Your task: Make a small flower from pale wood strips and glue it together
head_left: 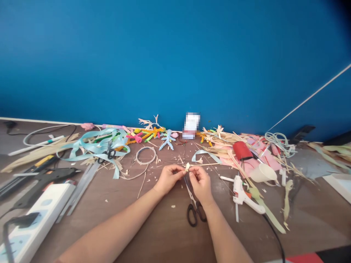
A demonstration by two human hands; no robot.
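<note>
Between my two hands is a small pale yellow-green piece (pixel 187 167), perhaps folded husk or a little flower; it is too small to name surely. My left hand (pixel 170 179) pinches it from the left with thumb and forefinger. From the right, the thumb and fingers of my right hand (pixel 200 182) close on the same piece. Scissors with black handles (pixel 192 215) lie on the table just below, partly hidden by my right hand. A thin straw-coloured strip (pixel 205 164) runs out to the right behind my fingers.
A white glue gun (pixel 241 197) lies at right, near a white cup (pixel 264 173) and red cup (pixel 242 150). At left are a dark glue gun (pixel 45 180), a white power strip (pixel 41 215) and blue ribbon (pixel 90 142). Pipe-cleaner figures (pixel 167 140) line the blue wall.
</note>
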